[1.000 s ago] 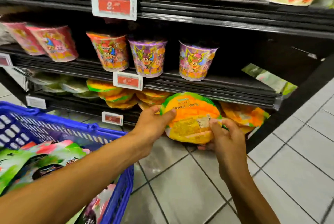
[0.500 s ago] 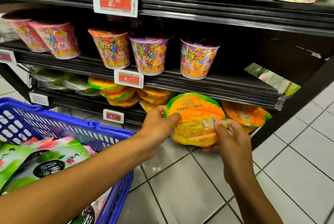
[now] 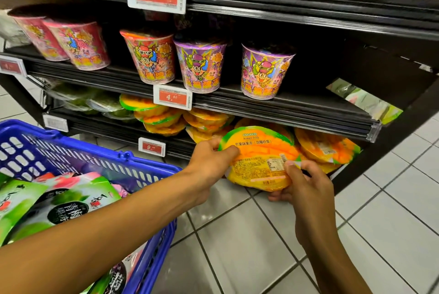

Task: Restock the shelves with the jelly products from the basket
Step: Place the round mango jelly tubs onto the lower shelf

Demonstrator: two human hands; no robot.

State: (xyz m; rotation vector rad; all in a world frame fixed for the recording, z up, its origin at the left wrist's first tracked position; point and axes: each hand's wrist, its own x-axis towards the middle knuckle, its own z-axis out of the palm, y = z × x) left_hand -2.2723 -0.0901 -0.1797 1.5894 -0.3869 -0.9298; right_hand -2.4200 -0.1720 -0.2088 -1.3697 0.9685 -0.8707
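A shop aisle with pale floor tiles (image 3: 392,210) runs in front of black shelves (image 3: 285,108) that fill the far side. At the near left a blue basket (image 3: 71,149) holds green jelly pouches (image 3: 59,208). On the middle shelf, cartoon-printed cups (image 3: 202,65) stand in a row above a red price tag (image 3: 173,97). Below them, on the lowest shelf, orange mango jelly tubs (image 3: 161,118) lie stacked. To the right of the basket the left hand (image 3: 209,165) grips the left edge of a mango jelly pack (image 3: 259,158), thumb on its printed face and fingers behind it. The pack hangs tilted between both hands, at the front of the lowest shelf, just before more mango tubs. The right hand (image 3: 306,189) pinches its near right edge, thumb on top and fingers curled beneath.
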